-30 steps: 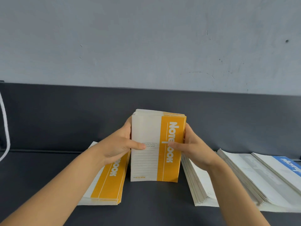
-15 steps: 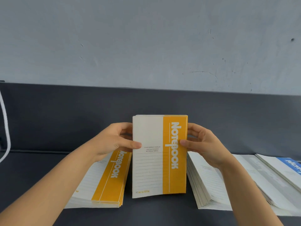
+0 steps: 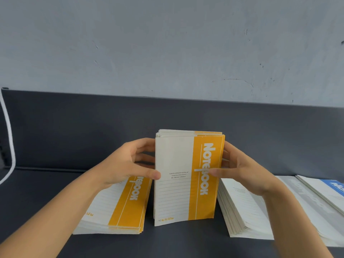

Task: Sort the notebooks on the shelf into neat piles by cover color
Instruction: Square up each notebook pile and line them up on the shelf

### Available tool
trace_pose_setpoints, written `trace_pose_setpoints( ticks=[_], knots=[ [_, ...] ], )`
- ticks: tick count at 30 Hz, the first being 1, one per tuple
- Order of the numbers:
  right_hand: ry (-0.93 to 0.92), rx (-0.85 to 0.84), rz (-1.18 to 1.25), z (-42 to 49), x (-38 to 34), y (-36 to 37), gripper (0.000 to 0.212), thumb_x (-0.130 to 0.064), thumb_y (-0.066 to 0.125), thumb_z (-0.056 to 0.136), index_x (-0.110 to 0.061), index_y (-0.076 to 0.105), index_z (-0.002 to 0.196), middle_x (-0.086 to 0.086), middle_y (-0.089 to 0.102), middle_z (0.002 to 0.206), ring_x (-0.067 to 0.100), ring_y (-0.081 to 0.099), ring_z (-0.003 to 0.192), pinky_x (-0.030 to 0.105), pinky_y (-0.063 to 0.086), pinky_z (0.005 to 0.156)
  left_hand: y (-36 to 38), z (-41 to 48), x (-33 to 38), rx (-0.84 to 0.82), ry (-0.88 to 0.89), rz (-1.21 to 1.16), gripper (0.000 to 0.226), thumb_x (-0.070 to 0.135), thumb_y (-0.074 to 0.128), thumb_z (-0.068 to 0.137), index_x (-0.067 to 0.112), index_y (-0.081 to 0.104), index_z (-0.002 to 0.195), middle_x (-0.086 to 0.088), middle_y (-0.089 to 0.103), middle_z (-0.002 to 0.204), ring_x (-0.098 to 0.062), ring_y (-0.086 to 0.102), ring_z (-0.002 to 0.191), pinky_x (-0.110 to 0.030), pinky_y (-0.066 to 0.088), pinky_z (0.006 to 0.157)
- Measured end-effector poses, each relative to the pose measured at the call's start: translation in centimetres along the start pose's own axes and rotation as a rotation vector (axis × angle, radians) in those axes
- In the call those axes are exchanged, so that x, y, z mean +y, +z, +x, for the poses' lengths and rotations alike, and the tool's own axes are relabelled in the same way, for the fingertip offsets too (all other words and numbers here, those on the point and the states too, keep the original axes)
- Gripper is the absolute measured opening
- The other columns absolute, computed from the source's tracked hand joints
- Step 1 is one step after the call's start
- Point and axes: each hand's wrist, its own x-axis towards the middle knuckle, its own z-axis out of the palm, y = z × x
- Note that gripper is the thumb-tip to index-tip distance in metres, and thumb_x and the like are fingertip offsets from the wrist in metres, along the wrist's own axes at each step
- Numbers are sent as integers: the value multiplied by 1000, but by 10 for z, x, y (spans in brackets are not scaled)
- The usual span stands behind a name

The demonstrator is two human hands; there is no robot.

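As fingers [image 3: 149, 174] grip yellow stack [image 3: 175, 183], blue notebk [image 3: 333, 188] is cropped rt.

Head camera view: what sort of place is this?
Probably a stationery stockroom or shop: notebooks in bulk, a yellow pile, a pale pile, a held yellow bundle, on a dark shelf below a bare grey wall.

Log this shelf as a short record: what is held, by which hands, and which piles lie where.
held: yellow notebook bundle, upright, bottom edge down on the dark shelf
left hand: grips the bundle's left edge, thumb on the front cover
right hand: grips its right edge, thumb on the yellow band
left of bundle: flat yellow pile
right of bundle: pale-covered pile; farther right, a blue notebook at the frame edge
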Motion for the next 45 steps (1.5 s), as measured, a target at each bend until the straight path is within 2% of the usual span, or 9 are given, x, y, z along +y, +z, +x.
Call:
trace_pose_setpoints(
  ticks=[4,7,11,17,23,28,33,40,45],
  knots=[
    [59,-39,-28,-3,2,-1,67,-29,79,72,-38,43,127,-14,63,120,11,64,108,32,57,84,3,-1,-1,6,-4,-6,73,18,85,62,29,54,127,13,68,118,-10,65,110,-35,57,89],
    [64,-36,-43,-2,1,4,55,-19,71,79,-39,43,122,-21,64,113,1,65,102,23,57,73,13,-3,-3,16,-6,13,78,15,84,70,36,45,134,21,61,125,-3,61,114,-32,55,92],
    [68,-36,-26,-4,-3,3,50,-19,66,81,-37,46,123,-12,66,116,9,66,103,27,58,75,8,-4,1,-20,8,61,74,8,82,72,35,48,131,20,63,124,-4,61,115,-28,55,90],
    [52,-30,-39,-11,-10,-3,50,-26,65,72,-30,53,121,-10,69,113,13,68,102,31,58,79,-1,-8,7,-16,3,96,70,20,85,62,29,56,125,14,68,117,-9,64,110,-32,56,88],
    [112,-146,-47,-12,-13,9,57,-32,59,77,-46,32,125,-24,62,117,0,64,103,21,56,79,4,-7,8,0,-16,82,66,13,84,69,32,55,125,18,68,115,-5,65,107,-21,56,80],
    [131,-147,-46,-13,-13,9,62,-33,58,79,-47,26,130,-22,58,123,5,63,107,24,55,85,5,-9,13,-56,-54,131,69,17,81,76,42,47,131,24,63,121,2,61,111,-20,54,87],
    [144,-87,-131,-8,-9,13,61,-26,53,91,-40,17,138,-18,54,129,14,61,111,30,53,89,11,-10,18,-91,-62,100,63,6,74,81,43,49,125,27,65,116,2,63,109,-19,55,85],
    [96,144,-96,-4,-10,11,39,-18,65,86,-25,50,121,-9,69,107,10,71,88,29,59,64,10,5,21,20,-145,6,59,0,71,82,30,53,128,6,71,113,-12,69,102,-35,60,78],
    [268,101,-50,7,1,8,33,-17,66,87,-18,53,117,-4,72,100,15,72,83,33,58,58,11,29,19,-24,-416,-85,50,-4,69,83,17,56,126,-8,74,105,-25,73,93,-42,60,77]
  ],
)
